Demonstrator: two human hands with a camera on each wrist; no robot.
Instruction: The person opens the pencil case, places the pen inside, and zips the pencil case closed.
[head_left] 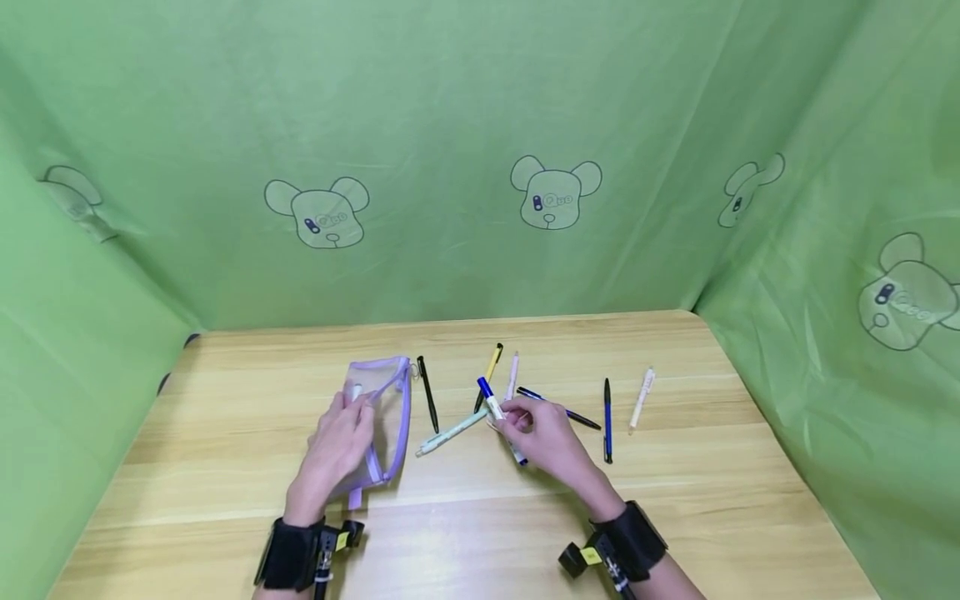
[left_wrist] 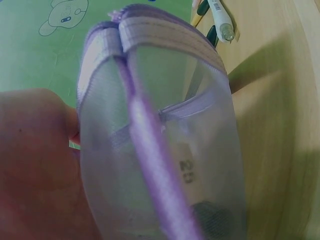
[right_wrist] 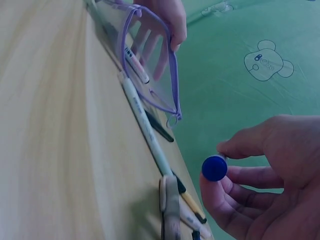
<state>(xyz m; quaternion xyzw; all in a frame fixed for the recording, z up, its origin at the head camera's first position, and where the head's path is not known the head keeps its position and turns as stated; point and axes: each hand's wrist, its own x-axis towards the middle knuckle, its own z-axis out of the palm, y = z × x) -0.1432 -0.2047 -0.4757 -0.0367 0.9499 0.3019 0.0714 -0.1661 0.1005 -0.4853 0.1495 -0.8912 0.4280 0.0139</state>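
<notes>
My left hand point(head_left: 337, 437) grips the side of a see-through mesh pencil case point(head_left: 405, 425) with purple trim. In the right wrist view the case's mouth gapes, and a white pen point(right_wrist: 136, 65) shows inside it. My right hand point(head_left: 543, 437) pinches a marker point(head_left: 491, 398) with a white body and a blue cap between thumb and fingers, above the table. In the right wrist view the marker's round blue end point(right_wrist: 214, 168) faces the camera. A dark blue tip point(head_left: 521, 457) shows below the right hand; whether it belongs to the same marker I cannot tell.
Around the right hand lie a mint pen point(head_left: 450, 435), a yellow-and-black pen point(head_left: 492, 363), a pale pink pen point(head_left: 513, 375) and a blue-and-black pen point(head_left: 581, 418). A black pen point(head_left: 428, 396) lies beside the case. Farther right are a blue pen point(head_left: 607, 421) and a white pen point(head_left: 641, 400).
</notes>
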